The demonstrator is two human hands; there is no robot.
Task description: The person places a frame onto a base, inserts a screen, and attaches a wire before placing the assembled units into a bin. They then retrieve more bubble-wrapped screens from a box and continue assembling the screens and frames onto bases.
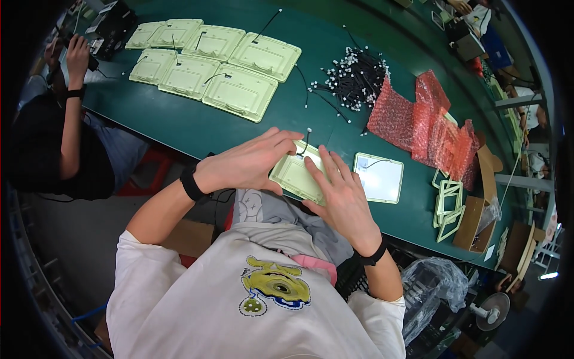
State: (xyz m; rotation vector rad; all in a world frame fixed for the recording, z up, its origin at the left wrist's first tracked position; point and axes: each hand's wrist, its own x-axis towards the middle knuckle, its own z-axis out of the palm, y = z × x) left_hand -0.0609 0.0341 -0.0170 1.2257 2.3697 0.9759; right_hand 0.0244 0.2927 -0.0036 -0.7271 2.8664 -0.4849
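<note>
A pale green plastic panel [297, 176] lies at the table's near edge, in front of my body. My left hand [254, 160] grips its left end, fingers over the far corner and thumb at the near edge. My right hand [342, 190] spans its right end, with long, spread fingers, the index finger on the panel's face and the thumb by its near edge. A short black cable [307, 141] with a white connector sticks out past the panel's far edge. Just right of my right hand lies a pale green framed piece with a white face [378, 178] and a thin dark cable across it.
Several pale green panels [240, 93] with cables lie in two rows at far left. A pile of black cables [357, 78] sits beyond my hands, beside red bubble wrap [418, 122]. Pale green frames [448, 206] and a cardboard box [476, 221] stand right. Another person [51, 140] sits left.
</note>
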